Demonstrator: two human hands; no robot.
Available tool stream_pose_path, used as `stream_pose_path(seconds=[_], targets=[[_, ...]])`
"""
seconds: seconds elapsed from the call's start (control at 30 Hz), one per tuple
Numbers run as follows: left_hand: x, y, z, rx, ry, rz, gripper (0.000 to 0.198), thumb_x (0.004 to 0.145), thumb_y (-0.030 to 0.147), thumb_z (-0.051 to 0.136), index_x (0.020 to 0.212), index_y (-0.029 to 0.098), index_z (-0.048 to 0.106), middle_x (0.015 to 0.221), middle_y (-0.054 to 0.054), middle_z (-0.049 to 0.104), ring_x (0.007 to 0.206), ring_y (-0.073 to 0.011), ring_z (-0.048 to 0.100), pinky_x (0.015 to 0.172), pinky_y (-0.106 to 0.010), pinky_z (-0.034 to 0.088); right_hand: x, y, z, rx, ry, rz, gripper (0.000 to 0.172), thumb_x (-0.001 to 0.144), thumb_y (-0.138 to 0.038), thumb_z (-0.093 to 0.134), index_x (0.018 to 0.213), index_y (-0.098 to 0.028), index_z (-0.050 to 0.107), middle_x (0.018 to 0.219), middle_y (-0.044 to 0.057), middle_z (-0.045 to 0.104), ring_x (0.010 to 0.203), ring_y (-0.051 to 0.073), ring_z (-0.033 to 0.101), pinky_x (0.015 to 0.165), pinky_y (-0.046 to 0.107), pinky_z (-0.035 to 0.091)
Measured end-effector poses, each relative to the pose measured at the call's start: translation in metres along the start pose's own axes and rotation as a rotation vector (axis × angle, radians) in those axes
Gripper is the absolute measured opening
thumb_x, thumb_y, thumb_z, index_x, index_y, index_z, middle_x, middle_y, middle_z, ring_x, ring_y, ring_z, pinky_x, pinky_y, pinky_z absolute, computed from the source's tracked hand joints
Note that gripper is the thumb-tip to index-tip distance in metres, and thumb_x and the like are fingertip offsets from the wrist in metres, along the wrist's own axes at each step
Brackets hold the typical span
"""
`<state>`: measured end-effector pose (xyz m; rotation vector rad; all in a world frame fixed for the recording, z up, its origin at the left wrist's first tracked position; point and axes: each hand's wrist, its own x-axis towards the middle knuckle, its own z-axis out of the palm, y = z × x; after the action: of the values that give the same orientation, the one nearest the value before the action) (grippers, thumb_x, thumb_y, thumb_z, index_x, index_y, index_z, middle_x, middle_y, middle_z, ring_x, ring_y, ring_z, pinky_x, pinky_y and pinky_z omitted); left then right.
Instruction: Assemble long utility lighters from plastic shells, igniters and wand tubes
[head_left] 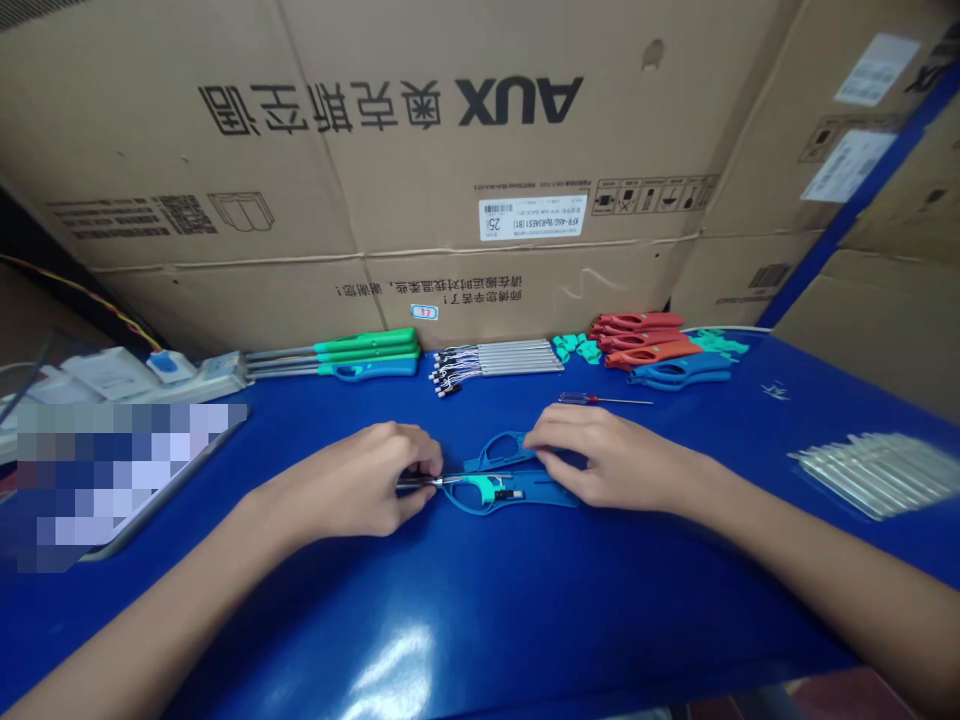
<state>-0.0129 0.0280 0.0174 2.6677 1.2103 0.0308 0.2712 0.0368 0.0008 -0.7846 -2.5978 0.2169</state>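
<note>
My left hand (367,478) is closed around the metal tube (429,482) of a long-nosed lighter at the middle of the blue table. The tube's end lies in a blue handle half-shell (551,490). Inside this shell sit a turquoise trigger (486,488) and a black part with a light tip (510,494). Just behind it, a second blue half-shell (498,450) is pinched at its right end by the fingers of my right hand (592,452). The two halves lie close together, one not covering the other. My fingers hide part of the tube.
Finished-looking lighters (367,350) lie back left, beside metal tubes with wires (517,357). Turquoise triggers (577,347), red and blue handle shells (649,340) and a screwdriver (592,399) are back right. Bagged tubes (881,475) lie right, a power strip (217,375) left. Cardboard (390,200) walls the back.
</note>
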Motion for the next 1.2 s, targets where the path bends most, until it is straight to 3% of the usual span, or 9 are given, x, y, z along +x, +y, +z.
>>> stream_pose_path(seconds=[0.17,0.3,0.47,1.2], targets=[[0.000,0.000,-0.001,-0.013,-0.035,-0.008,0.010,0.089,0.023,0.056,0.090,0.023,0.067,0.092,0.000,0.069,0.083,-0.0197,0.062,0.072,-0.029,0.045,0.000,-0.001,-0.005,0.022,-0.089,0.041,0.017,0.089,-0.020,0.058,0.099,-0.014,0.071,0.091,0.007,0.067,0.082,0.018,0.062,0.076,0.030,0.047],[0.001,-0.002,-0.001,-0.036,-0.034,0.023,0.013,0.089,0.018,0.056,0.087,0.023,0.068,0.088,0.000,0.069,0.080,-0.0178,0.062,0.071,-0.027,0.044,0.001,-0.005,-0.005,0.027,-0.251,0.105,0.031,0.082,-0.041,0.071,0.098,-0.015,0.072,0.092,0.007,0.067,0.082,0.021,0.064,0.073,0.031,0.047],[0.000,-0.005,0.001,-0.062,0.003,0.078,0.016,0.089,0.015,0.055,0.082,0.021,0.068,0.085,-0.002,0.068,0.077,-0.0164,0.062,0.070,-0.026,0.045,0.003,-0.007,-0.005,0.001,-0.333,0.112,0.027,0.088,-0.037,0.067,0.100,-0.014,0.072,0.093,0.009,0.068,0.087,0.023,0.065,0.076,0.033,0.047],[0.001,0.001,0.000,-0.037,-0.017,0.082,0.019,0.088,0.010,0.053,0.080,0.020,0.068,0.088,-0.003,0.067,0.080,-0.0173,0.063,0.073,-0.027,0.048,0.001,-0.010,-0.006,0.043,-0.204,0.109,0.025,0.084,-0.032,0.067,0.101,-0.015,0.072,0.094,0.008,0.068,0.084,0.020,0.064,0.076,0.030,0.048]])
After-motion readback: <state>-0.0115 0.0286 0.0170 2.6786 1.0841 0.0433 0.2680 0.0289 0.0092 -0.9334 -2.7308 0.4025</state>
